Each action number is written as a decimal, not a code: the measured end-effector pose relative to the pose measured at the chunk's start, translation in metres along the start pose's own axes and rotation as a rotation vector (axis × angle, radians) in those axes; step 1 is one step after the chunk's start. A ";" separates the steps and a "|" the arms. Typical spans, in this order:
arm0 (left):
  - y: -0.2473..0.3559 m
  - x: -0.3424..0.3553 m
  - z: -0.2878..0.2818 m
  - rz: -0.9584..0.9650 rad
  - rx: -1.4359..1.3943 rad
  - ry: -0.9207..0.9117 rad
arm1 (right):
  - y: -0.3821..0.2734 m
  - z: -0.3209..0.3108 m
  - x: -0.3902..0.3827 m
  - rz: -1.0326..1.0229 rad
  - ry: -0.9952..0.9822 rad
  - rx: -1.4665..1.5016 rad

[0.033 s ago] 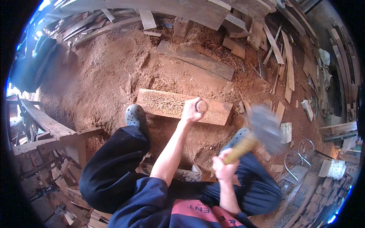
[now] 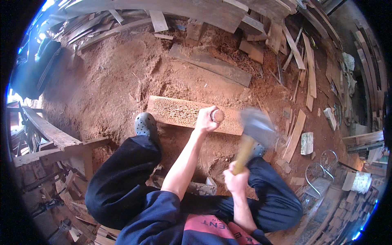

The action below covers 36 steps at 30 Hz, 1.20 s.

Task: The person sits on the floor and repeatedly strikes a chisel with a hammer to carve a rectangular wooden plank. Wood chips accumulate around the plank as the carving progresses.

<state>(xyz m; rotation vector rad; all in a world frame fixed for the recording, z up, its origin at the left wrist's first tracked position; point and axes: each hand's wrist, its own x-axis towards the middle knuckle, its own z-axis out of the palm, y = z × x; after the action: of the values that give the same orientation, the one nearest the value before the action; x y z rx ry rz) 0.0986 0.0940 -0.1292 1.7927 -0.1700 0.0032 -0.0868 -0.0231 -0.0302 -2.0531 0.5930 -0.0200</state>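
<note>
A pitted, light-brown wooden board (image 2: pixel 173 111) lies on the ground before my feet. Over its right half, my left hand (image 2: pixel 205 121) is closed around an upright chisel-like tool (image 2: pixel 219 116). Only the round wooden butt of its handle shows; its lower end is hidden, so its exact kind is unclear. My right hand (image 2: pixel 237 180) grips the yellow handle of a hammer (image 2: pixel 257 127). The broad grey head, smeared by motion, is raised near the board's right end and covers that corner from view.
A grey clog (image 2: pixel 145 123) on my left foot touches the board's left end. Beyond lies a darker plank (image 2: pixel 210 65). Loose wood strips (image 2: pixel 295 136) and a pale block (image 2: pixel 307 143) are on the right. A wooden frame (image 2: pixel 53 130) stands at the left, a wire rack (image 2: pixel 320 173) at the right.
The hammer has swung left, toward the upright tool, and my right hand has shifted slightly left with it. My left hand and the board look unmoved.
</note>
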 end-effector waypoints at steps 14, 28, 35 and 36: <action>-0.010 0.005 -0.004 0.013 0.006 0.031 | -0.051 -0.013 0.005 -0.100 0.063 0.391; -0.014 0.004 -0.007 -0.019 -0.044 0.024 | 0.019 0.002 0.017 0.790 -0.198 0.584; -0.054 0.011 -0.018 0.016 0.109 0.113 | 0.064 0.029 0.023 1.057 -0.235 0.556; -0.067 0.014 -0.035 0.042 -0.251 0.194 | 0.051 0.029 0.024 1.062 -0.233 0.637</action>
<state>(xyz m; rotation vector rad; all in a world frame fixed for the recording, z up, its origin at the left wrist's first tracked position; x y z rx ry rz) 0.1235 0.1407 -0.1852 1.5282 -0.0651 0.1782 -0.0788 -0.0311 -0.0928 -0.9406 1.2613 0.5671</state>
